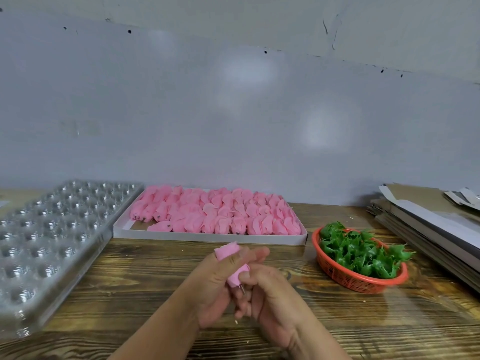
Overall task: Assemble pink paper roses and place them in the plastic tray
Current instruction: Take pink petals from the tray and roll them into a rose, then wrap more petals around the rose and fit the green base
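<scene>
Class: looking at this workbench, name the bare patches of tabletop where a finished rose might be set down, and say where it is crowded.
Bare wood lies between the clear plastic tray, the white box of pink petals and the hands. More lies in front of the red basket. The right edge is crowded by stacked cardboard.

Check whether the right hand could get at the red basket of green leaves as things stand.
Probably not at once: the right hand is pinching the pink rose's base. The table between it and the red basket looks bare, so releasing would free the way.
</scene>
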Demonstrator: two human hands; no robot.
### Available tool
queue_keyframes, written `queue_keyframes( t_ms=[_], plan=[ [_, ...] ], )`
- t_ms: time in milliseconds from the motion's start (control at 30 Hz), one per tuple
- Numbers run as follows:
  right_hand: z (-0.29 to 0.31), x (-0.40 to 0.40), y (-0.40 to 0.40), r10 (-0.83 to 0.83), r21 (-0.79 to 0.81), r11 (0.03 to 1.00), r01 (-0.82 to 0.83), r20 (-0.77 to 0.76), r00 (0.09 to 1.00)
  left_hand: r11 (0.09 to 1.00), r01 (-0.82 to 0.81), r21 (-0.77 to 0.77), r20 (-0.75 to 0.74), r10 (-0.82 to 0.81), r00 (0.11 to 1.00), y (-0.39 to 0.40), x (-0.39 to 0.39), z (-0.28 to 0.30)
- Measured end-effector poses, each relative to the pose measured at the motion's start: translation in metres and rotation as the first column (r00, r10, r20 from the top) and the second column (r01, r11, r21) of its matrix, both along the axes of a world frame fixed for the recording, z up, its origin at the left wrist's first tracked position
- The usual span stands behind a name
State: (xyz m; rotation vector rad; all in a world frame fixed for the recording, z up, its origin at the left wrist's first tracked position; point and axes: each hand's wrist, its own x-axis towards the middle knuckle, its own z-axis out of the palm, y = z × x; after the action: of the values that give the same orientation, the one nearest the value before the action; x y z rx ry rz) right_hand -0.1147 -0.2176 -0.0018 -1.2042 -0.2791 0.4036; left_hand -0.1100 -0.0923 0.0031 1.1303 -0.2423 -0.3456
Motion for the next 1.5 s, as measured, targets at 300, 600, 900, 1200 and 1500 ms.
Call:
queue_keyframes(
  t_ms=[300,600,900,1200,1500],
  plan=[
    [-0.005,-0.002,0.011,-0.267,-0.166,0.930,0.328,0.307,0.913,0.969,-0.233,-0.079,-0.172,0.217,0.961,-0.013,0.002,0.000],
    [0.009,-0.005,0.002,0.017,0.046,0.999,-0.011,-0.123,0.992,0.997,-0.072,0.022,-0.056,0.074,0.996,-0.004,-0.002,0.000],
    [0.026,0.001,-0.031,-0.216,-0.439,0.859,0.262,0.152,0.964,0.973,-0.208,-0.102,-0.157,0.191,0.969,-0.008,0.007,-0.007],
    [0.047,0.041,-0.159,-0.222,-0.753,0.028,0.657,0.637,0.739,0.976,-0.218,-0.026,-0.137,0.212,0.968,-0.010,0.006,-0.010],
    [0.044,0.070,-0.167,0.261,-0.769,-0.114,0.629,0.587,0.766,0.979,-0.205,-0.018,-0.132,0.201,0.971,-0.010,0.005,-0.010]
  ],
)
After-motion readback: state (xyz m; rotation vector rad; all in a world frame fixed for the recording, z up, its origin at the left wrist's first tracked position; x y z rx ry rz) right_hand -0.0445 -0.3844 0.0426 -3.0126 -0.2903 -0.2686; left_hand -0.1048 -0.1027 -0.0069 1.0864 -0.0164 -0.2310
